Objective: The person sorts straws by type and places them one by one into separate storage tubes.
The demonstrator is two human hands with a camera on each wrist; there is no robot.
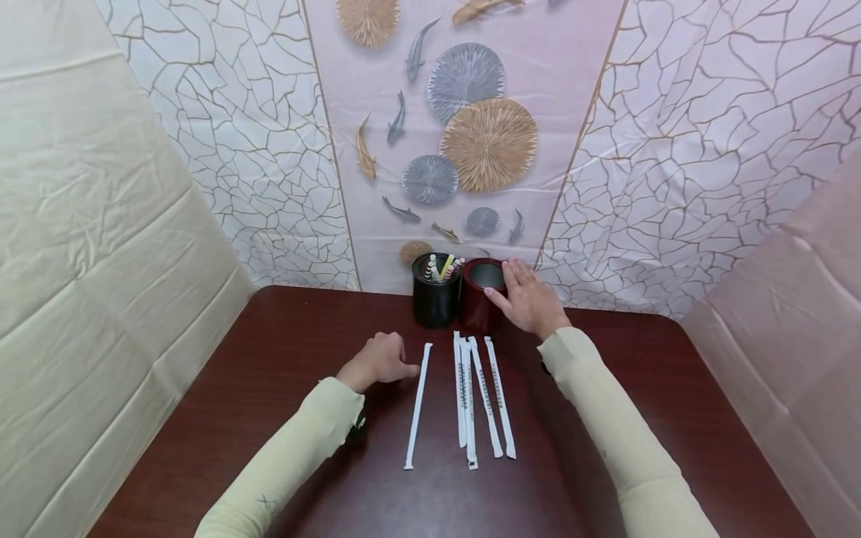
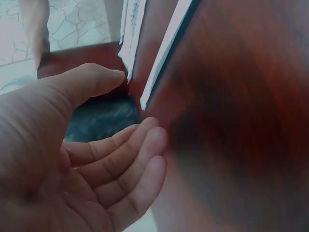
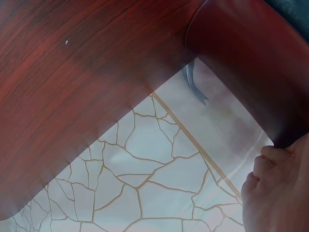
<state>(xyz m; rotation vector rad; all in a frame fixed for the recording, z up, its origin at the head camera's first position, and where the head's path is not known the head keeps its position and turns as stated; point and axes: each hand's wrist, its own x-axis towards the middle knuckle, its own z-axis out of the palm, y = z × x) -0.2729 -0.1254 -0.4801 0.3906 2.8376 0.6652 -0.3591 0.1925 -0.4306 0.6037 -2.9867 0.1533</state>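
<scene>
My left hand (image 1: 382,360) hovers over the table, fingers loosely bent and holding nothing. In the left wrist view a gap separates the thumb from the fingers. Beside its thumb lies a single straw in a white paper wrapper (image 1: 418,407). Several more paper-wrapped straws (image 1: 486,388) lie lengthwise to its right, bearing printed text. At the back, my right hand (image 1: 534,300) holds the right side of a dark red cylindrical cup (image 1: 480,310), thumb toward the near wall. A black cylindrical cup (image 1: 436,305) stands to its left, with striped and coloured straws (image 1: 440,267) sticking out.
The dark red-brown wooden table (image 1: 269,448) has rounded back corners. Behind it hangs a patterned cloth (image 1: 464,172) with fish and round motifs. Cream padded panels (image 1: 87,284) rise at both sides.
</scene>
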